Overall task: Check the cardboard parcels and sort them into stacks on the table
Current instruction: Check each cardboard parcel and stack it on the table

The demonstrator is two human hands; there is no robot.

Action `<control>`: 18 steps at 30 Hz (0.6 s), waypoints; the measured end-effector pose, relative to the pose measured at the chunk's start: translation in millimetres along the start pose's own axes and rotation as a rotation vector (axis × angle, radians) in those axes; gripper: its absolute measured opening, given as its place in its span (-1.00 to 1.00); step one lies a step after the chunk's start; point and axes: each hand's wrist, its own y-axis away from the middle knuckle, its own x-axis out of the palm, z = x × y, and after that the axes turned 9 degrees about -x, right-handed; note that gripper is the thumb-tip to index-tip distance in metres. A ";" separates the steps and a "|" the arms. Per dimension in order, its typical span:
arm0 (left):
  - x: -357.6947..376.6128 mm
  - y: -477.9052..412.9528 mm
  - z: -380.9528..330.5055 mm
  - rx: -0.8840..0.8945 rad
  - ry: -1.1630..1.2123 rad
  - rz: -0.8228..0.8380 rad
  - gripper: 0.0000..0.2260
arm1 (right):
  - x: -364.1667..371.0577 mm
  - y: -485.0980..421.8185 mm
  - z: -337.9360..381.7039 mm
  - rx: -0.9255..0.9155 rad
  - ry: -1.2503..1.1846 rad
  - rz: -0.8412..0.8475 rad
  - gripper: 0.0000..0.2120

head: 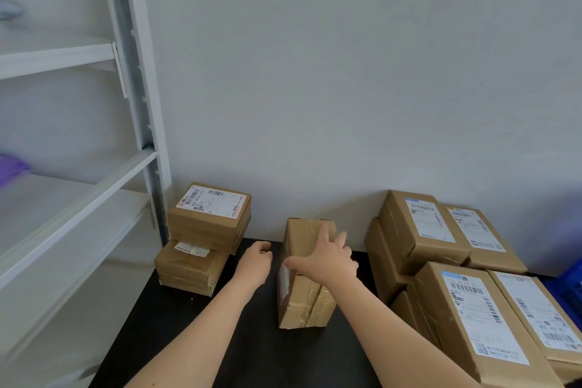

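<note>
Right grip (326,258) spread wide, flat on the taped parcel (302,302), mid black bench (283,356); left grip (255,263) loosely curled, empty, just beside it. Left stack (204,230) and right stacks (441,261) against grey wall (346,88). White shelving (78,198) at left.

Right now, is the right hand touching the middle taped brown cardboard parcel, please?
Touching: the head view shows the right hand spread on the taped brown cardboard parcel, thumb over its left edge.
</note>
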 end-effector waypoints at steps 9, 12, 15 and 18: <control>8.9 10.7 -0.4 0.004 0.006 -0.028 -0.69 | -24.8 5.9 -40.2 0.120 -0.504 -0.151 -0.18; 15.3 12.7 -3.1 0.028 0.012 -0.047 -0.68 | -29.6 7.9 -48.0 0.149 -0.627 -0.214 -0.21; 24.3 15.8 -6.4 0.000 0.073 -0.042 -0.62 | -33.5 8.7 -55.8 0.183 -0.731 -0.295 -0.25; 33.7 19.7 -9.8 -0.056 0.186 -0.017 -0.52 | -36.2 11.3 -61.1 0.217 -0.886 -0.360 -0.29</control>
